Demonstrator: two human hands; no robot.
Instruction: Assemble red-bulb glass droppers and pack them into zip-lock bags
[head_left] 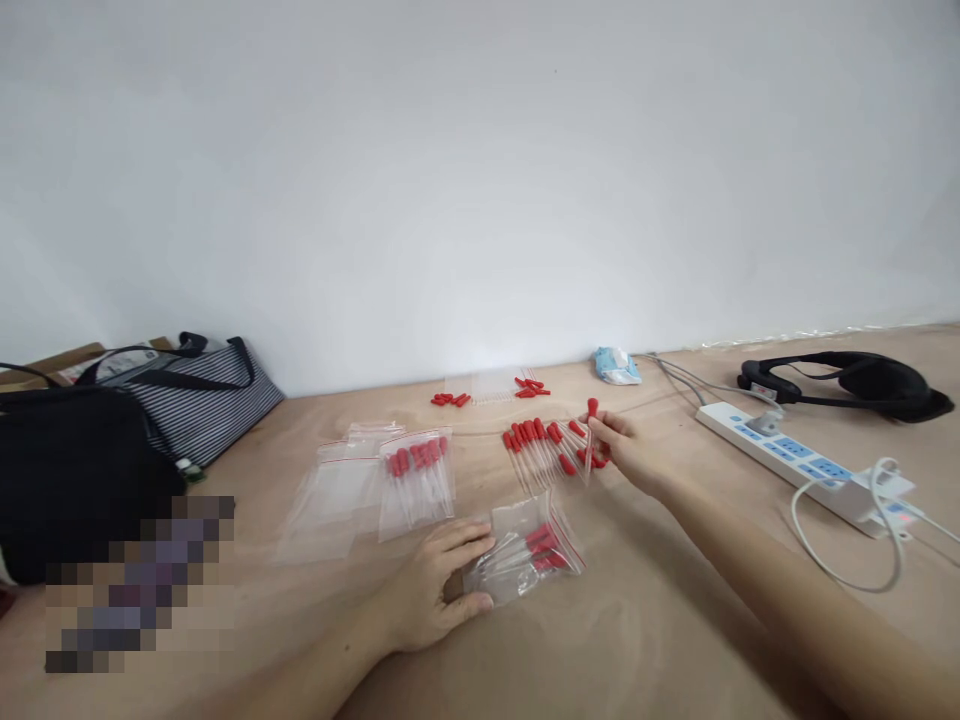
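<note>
My right hand [624, 448] pinches a glass dropper [592, 408], holding it upright with its red rubber bulb on top and its clear tube pointing down. Beside it, a row of loose droppers [528, 432] with red bulbs lies on the table, several tilted at odd angles. My left hand [442, 575] grips the near end of a clear zip bag [517, 580] between thumb and fingers. Inside that bag are several droppers, their red bulbs towards the bag's red-lined mouth. Another zip bag [416, 490] with droppers in it lies behind my left hand.
Flat clear bags [326, 495] lie to the left. More red bulbs [450, 399] and clear tubes sit by the wall. A tissue pack [617, 366], white power strip [795, 460] with cables and black headset [847, 385] occupy the right. Dark bags [82, 470] stand at left.
</note>
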